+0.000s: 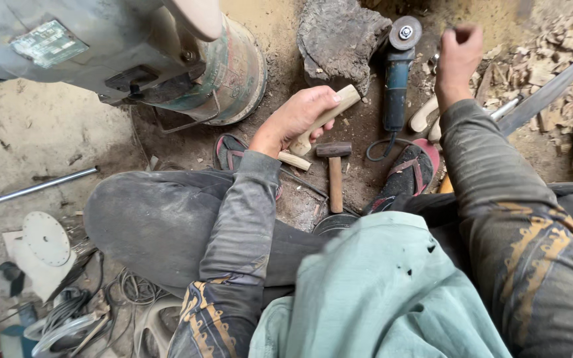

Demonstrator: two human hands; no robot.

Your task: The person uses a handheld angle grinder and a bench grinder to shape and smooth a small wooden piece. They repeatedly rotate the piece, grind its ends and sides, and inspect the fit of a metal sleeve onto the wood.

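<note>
Dirt floor; left hand (294, 119) grips wooden handle (325, 118); right hand (457, 56) raised, fisted.

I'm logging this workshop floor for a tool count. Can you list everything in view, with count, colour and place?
carved wooden piece: one, pale, in the left hand
hammer: one, wooden handle, dark head, on the ground between the feet
angle grinder: one, blue-green, top centre
rock: one, grey, top centre
motor: one, grey-green, top left
metal rod: one, silver, left
white disc: one, lower left
sandals: two, red-strapped, on the feet
left hand: closed grip on the wooden piece
right hand: raised fist, contents unclear
</note>
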